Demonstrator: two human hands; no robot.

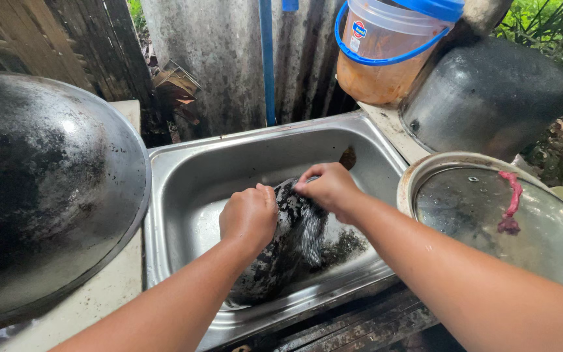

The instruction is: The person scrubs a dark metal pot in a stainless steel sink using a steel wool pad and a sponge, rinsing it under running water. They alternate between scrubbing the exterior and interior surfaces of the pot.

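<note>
both forearms came in from six o'clock and met over the steel sink (184, 189), and there in the middle of the basin lay the thing being worked on: a blackened, soot-mottled pot (275, 257), tipped on its side, its near edge resting toward the sink's front wall. the left hand (249, 215) was clenched tight on the pot's upper rim, knuckles up, fingers curled fully around the edge and steadying it. just to its two o'clock, the right hand (329, 188) was pressed down on the pot's dark flank, fingers closed narrow over a scrubbing pad (307, 179) of which only a small dark bit showed at the fingertips. grey streaks of scum ran down the pot below that hand, and black grit speckled the sink floor at four o'clock from the pot.

out at nine o'clock, a big charred wok (40, 189) sat bottom-up on the counter, overlapping the sink's left rim. at three o'clock, a round steel lid (529, 241) lay flat with a pinkish-red strip (511, 202) draped on it. farther back at one o'clock, a dull metal pot (490, 98) leaned on its side, and beside it stood a clear plastic bucket (386, 52) with a blue handle, orange-brown liquid inside. at twelve o'clock, a blue pipe (267, 62) ran up the stained wall.
</note>
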